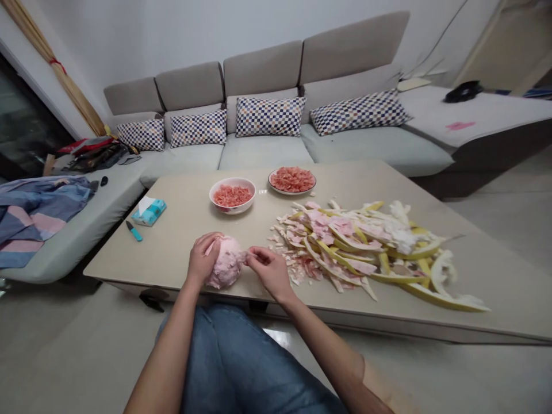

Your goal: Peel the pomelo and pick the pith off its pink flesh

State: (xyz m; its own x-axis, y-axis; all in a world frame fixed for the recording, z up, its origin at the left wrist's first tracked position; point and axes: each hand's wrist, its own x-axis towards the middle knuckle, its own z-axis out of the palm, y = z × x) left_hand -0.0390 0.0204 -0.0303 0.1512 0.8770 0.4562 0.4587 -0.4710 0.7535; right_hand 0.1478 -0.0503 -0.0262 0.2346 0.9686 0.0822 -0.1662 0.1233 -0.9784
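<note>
A peeled pomelo (227,265), round and pale pink, rests at the table's near edge. My left hand (203,257) is wrapped round its left side and steadies it. On the other side, the thumb and fingers of my right hand (266,269) pinch a small piece of pale pith (246,257) at the fruit's surface. Beyond the pomelo stand a white bowl (233,209) of red pomelo flesh (233,195) and a dark-rimmed plate (292,192) heaped with more flesh (293,178).
A wide heap of yellow-green and white pomelo peel (345,247) with crumbs covers the table's right part. At the left lie a blue tissue pack (149,211) and a turquoise-handled knife (134,231). A grey sofa (265,152) with checkered cushions stands behind the table (181,230).
</note>
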